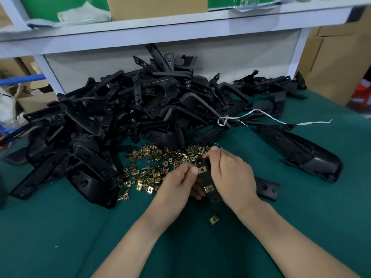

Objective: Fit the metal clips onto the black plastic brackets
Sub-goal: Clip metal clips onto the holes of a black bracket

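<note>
Right grip [230, 173] wraps the bracket [207, 179], stiff and light by the look; left grip [180, 181] pinches a small, likely slippery clip [202, 169] at its edge.

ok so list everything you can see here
bracket pile: many, black, back of table
stray brackets: two, black, right of hands
loose clips: many, brass-coloured, heap before the pile
single clip: one, brass-coloured, table, nearest the person
held bracket: one, black, two clips fitted, between both hands
string: one, white, over pile's right side
table cover: one, green, under everything
shelf: one, white, behind pile
cardboard boxes: several, brown, far right
left hand: one, holds held bracket
right hand: one, grips held bracket
</note>
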Tool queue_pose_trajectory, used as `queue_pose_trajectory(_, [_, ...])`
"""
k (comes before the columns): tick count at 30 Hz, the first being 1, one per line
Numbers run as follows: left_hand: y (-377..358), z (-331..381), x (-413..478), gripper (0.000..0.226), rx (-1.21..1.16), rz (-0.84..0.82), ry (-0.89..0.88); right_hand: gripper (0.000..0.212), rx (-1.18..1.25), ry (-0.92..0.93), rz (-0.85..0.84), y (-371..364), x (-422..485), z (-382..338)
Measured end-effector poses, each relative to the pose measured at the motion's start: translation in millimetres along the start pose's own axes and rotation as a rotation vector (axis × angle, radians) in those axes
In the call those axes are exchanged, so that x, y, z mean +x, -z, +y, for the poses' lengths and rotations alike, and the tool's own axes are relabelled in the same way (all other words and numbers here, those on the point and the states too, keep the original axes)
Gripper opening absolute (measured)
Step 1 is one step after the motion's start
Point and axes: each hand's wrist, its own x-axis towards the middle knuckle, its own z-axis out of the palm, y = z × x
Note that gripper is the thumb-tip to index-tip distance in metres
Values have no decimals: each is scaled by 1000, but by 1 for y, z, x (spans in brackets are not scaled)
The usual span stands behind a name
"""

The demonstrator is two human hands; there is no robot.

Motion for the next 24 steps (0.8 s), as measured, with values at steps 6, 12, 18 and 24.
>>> queue_pose_trajectory(6, [-3,-2,-6,27,32,61,1,54,-132,-66,34,0,-6,-3])
queue_pose_trajectory(12, [1,5,-14,29,-112,158,34,32,-190,-7,16,12,-20,-5])
queue_pose_trajectory(18, [-4,17,-33,22,-163,147,74,33,-214,-130,-91,21,-33,-6])
queue_pose_trajectory(24, [-17,31,-52,13,-115,135,138,33,-152,-132,110,38,-51,-11])
